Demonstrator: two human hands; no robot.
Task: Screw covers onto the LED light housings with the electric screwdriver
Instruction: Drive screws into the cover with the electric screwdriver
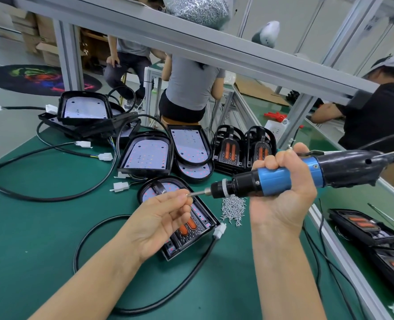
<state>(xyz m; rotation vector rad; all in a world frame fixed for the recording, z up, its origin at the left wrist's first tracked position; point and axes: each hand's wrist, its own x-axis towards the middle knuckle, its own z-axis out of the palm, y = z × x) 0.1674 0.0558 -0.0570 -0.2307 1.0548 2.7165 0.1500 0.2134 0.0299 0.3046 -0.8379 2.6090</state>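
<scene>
My right hand (281, 192) grips a blue and black electric screwdriver (283, 177), held level with its bit pointing left. My left hand (161, 218) pinches a small screw (187, 194) against the tip of that bit. Under my left hand lies a black LED light housing (199, 224) with an orange-lensed cover on it, partly hidden by my fingers. A loose pile of silver screws (234, 209) lies on the green mat just right of the housing.
Several open housings with LED boards (146, 155) and stacked covers (243, 150) lie behind. Black cables (52, 197) with white connectors loop across the mat. More housings (364, 226) sit at right beyond an aluminium rail (344, 257). Other people work behind the frame.
</scene>
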